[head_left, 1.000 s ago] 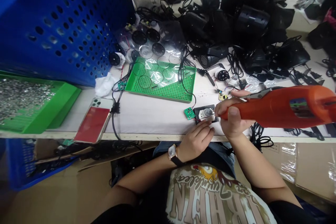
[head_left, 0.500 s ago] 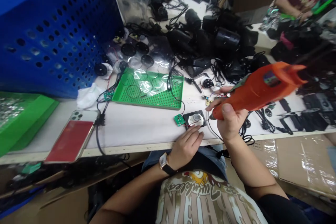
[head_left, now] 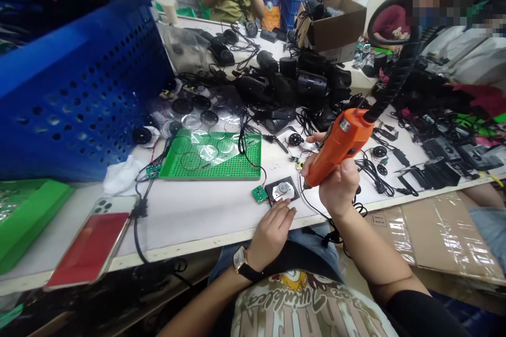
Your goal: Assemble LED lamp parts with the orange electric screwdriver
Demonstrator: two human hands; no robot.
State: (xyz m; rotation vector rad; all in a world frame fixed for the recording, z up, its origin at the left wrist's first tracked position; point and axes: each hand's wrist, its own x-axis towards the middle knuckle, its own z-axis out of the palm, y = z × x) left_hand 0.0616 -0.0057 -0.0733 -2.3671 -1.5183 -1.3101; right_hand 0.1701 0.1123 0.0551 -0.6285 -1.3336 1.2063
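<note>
My right hand (head_left: 336, 184) is wrapped round an orange electric screwdriver (head_left: 340, 143), its tip tilted down toward a small black plate with a round silver motor (head_left: 281, 190) on the white bench. A black coiled cord (head_left: 395, 79) rises from the tool's back end. My left hand (head_left: 272, 229) lies at the bench's front edge with its fingers stretched toward the plate's near side, touching or almost touching it. A small green circuit board (head_left: 259, 194) lies just left of the plate, joined to it by thin wires.
A green perforated tray (head_left: 221, 166) with clear round lenses sits behind the plate. A phone in a red case (head_left: 93, 242) lies at the front left, a blue perforated crate (head_left: 79, 84) behind it. Black housings and cables (head_left: 292, 87) pile at the back. Other people work across the bench.
The view has tilted up and back, showing more of the room. The screwdriver has swung from nearly level to steeply upright over the plate. My left hand stays by the plate.
</note>
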